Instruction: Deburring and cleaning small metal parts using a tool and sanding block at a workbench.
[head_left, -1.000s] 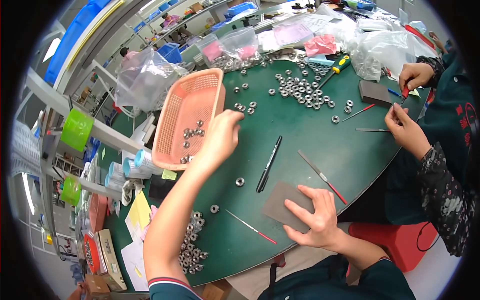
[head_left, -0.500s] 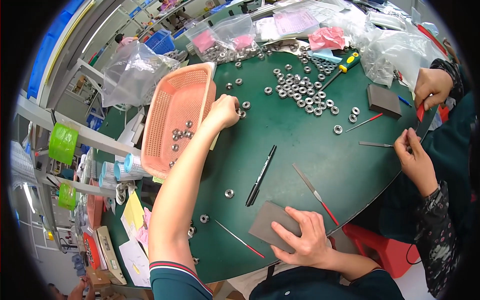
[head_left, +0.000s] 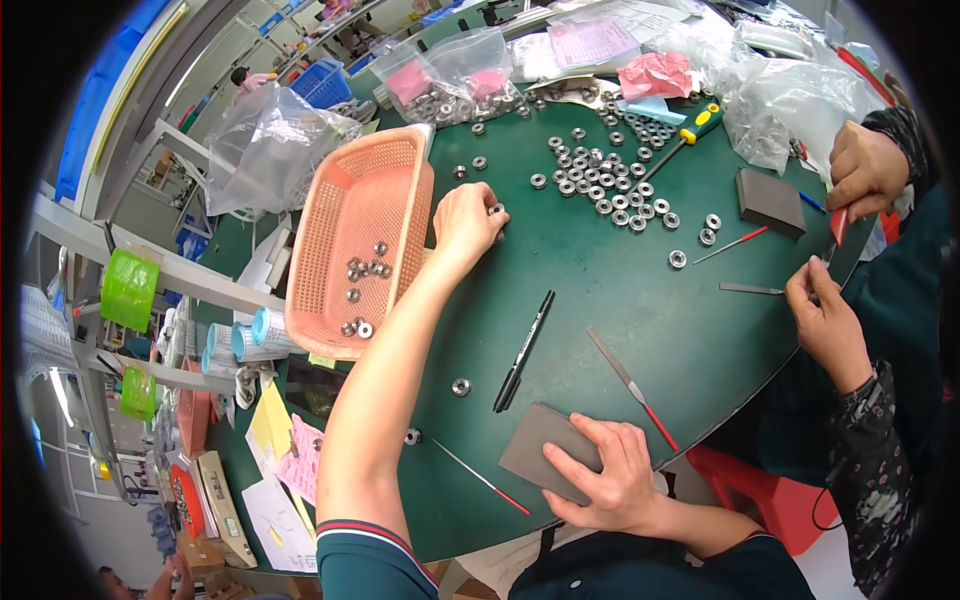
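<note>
The left hand [head_left: 465, 222], fingers curled, has its tips at a flanged metal ring [head_left: 497, 209] beside the pink mesh basket [head_left: 365, 205]; its knuckles hide the contact, so I can't tell whether it grips. The right hand [head_left: 612, 478] lies with fingers spread on a grey block [head_left: 538, 450], partly covering it. A co-worker's patterned sleeve [head_left: 870, 490] meets the dark rim. Since half a second ago, the left forearm [head_left: 385, 400] has shifted right, uncovering more rings in the basket.

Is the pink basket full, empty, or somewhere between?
Between, nearer empty: only a few metal rings show in the pink basket, mostly toward its near end, and much of its floor is bare.
</note>
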